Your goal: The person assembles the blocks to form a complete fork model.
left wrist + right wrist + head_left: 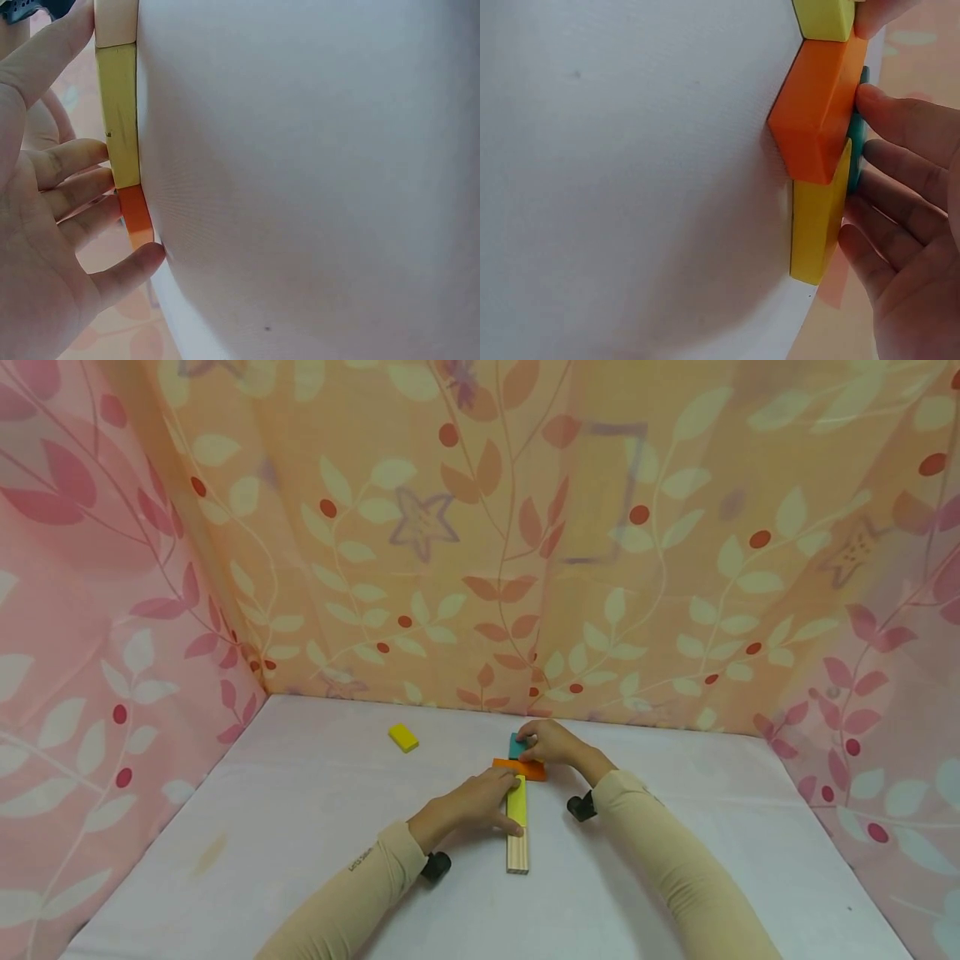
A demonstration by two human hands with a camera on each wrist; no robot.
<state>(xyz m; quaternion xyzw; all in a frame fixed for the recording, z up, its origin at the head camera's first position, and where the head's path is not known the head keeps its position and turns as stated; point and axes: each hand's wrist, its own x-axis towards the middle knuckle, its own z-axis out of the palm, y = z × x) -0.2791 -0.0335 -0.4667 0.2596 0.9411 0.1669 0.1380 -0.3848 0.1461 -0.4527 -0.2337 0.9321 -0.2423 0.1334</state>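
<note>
A straight row holds a plain wood block (517, 853) nearest me and a yellow block (517, 802) beyond it. An orange block (534, 770) lies crosswise at the row's far end. Spread out along the row's left side, my left hand (468, 806) has its thumb at the plain wood block and fingertips against the yellow and orange blocks. My right hand (553, 743) pinches a teal block (515, 747) just behind the orange one, partly covering it. In the right wrist view, a second yellow block (810, 225) stands against the orange block's far side, near those fingers.
A loose yellow block (403, 737) lies back left on the white-covered table (300, 827). Patterned curtains (480, 527) rise along the table's back and sides. Dark wrist devices (435, 867) sit beneath both sleeves.
</note>
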